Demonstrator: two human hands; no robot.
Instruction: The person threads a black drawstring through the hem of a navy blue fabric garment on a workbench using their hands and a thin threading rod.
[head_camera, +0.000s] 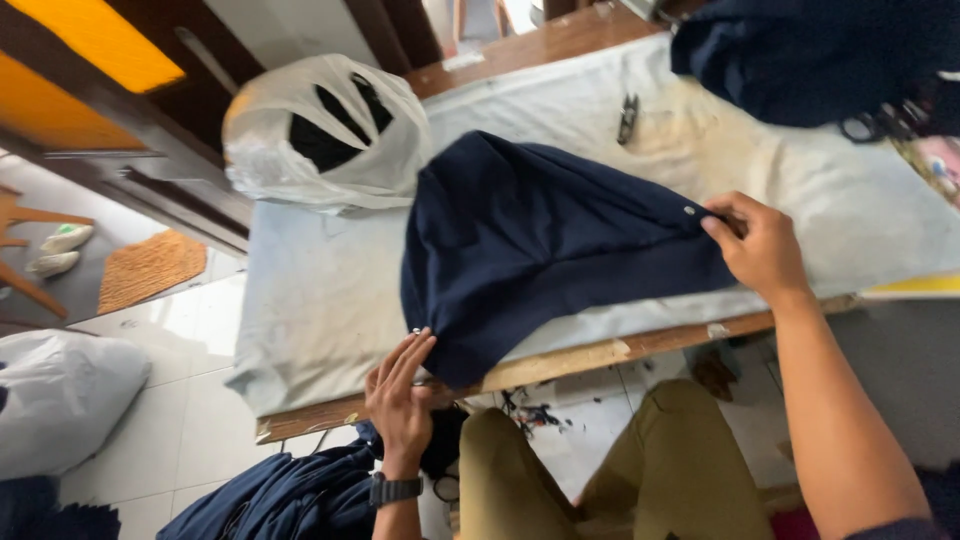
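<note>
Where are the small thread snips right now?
In the head view, the small thread snips lie on the white table cover, toward the far edge, beyond the navy garment that both hands hold, and left of the dark fabric pile.

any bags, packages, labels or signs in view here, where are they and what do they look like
White plastic carrier bag: on the table's far left corner, rounded, handles up, something dark inside.
Large pale sack: on the tiled floor at far left, bulging, whitish grey.
No labels, signs or screens can be made out.
</note>
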